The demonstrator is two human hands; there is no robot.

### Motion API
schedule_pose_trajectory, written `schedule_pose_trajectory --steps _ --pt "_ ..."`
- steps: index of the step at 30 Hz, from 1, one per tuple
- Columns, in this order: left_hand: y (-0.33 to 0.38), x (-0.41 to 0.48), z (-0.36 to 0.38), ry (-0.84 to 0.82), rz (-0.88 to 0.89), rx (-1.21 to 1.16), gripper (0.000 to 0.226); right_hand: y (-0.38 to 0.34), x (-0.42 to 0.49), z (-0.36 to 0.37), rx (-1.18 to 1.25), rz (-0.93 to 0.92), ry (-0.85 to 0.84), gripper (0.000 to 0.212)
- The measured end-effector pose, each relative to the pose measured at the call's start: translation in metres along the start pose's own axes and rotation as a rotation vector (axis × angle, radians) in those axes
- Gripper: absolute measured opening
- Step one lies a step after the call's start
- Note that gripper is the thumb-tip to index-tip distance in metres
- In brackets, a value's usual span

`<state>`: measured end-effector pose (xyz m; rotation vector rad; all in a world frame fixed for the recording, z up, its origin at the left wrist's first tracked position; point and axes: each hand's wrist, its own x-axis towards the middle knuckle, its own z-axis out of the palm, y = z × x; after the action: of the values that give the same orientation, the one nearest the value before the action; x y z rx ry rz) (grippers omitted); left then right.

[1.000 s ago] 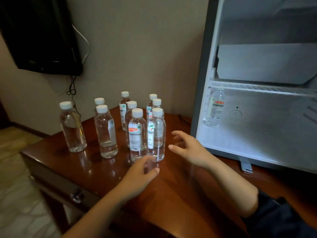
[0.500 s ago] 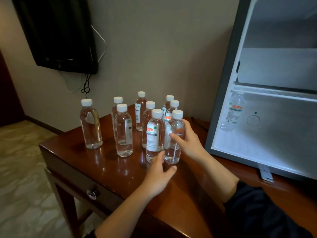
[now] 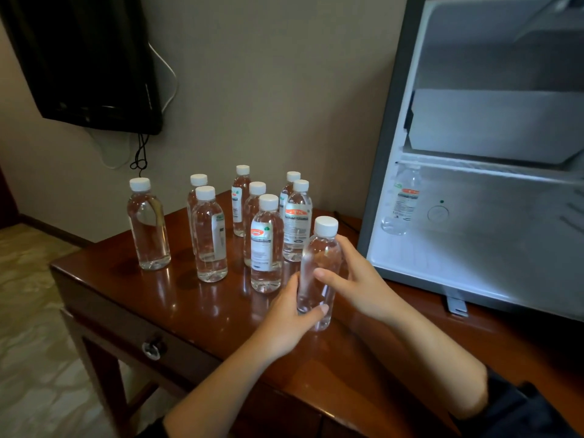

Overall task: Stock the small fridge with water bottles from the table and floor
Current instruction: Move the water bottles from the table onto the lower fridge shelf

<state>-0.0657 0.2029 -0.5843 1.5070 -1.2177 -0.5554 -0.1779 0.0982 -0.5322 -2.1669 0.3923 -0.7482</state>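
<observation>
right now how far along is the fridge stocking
Just begun. Done: one bottle stands in the fridge. In hand: both hands, left hand and right hand, hold a bottle over the table. Left: eight bottles standing on the table.

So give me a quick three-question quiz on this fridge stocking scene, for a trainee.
1. True or false: the open fridge already has one bottle inside.
2. Of the left hand and the right hand, which has its fingers on the nearest bottle? A) left only, B) right only, C) both.
3. Leaving out the nearest bottle, how many capped bottles stand on the table?

Key: 1 true. 2 C. 3 eight.
</observation>
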Motion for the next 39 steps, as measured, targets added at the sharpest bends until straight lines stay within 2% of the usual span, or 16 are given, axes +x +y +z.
schedule_pose_trajectory --steps 7,12,16,22,25,30,34,39 --pt "0.004 -0.015 0.026 0.019 0.024 0.007 0.041 -0.008 -0.045 -0.018 0.011 0.011 0.041 0.052" --pt "0.015 -0.028 0.042 -0.04 0.045 0.005 0.041 -0.015 -0.075 -0.033 -0.01 0.035 0.071 0.052" --pt "0.027 -0.028 0.056 -0.084 0.064 -0.014 0.043 -0.016 -0.088 -0.046 -0.128 0.066 0.139 0.05" --pt "0.052 0.001 0.074 -0.172 0.083 -0.029 0.062 -0.015 -0.084 -0.081 -0.213 0.106 0.234 0.049" --pt "0.065 0.025 0.082 -0.195 0.096 0.028 0.056 -0.013 -0.072 -0.1 -0.271 0.119 0.298 0.044" --pt "0.08 0.059 0.101 -0.063 0.123 0.105 0.051 -0.002 -0.045 -0.125 -0.316 0.128 0.39 0.054" --pt "0.078 0.081 0.119 0.068 0.115 -0.016 0.045 0.015 -0.02 -0.138 -0.328 0.148 0.472 0.056" --pt "0.072 0.112 0.132 0.004 0.064 -0.105 0.047 0.039 0.008 -0.149 -0.392 0.219 0.531 0.058"
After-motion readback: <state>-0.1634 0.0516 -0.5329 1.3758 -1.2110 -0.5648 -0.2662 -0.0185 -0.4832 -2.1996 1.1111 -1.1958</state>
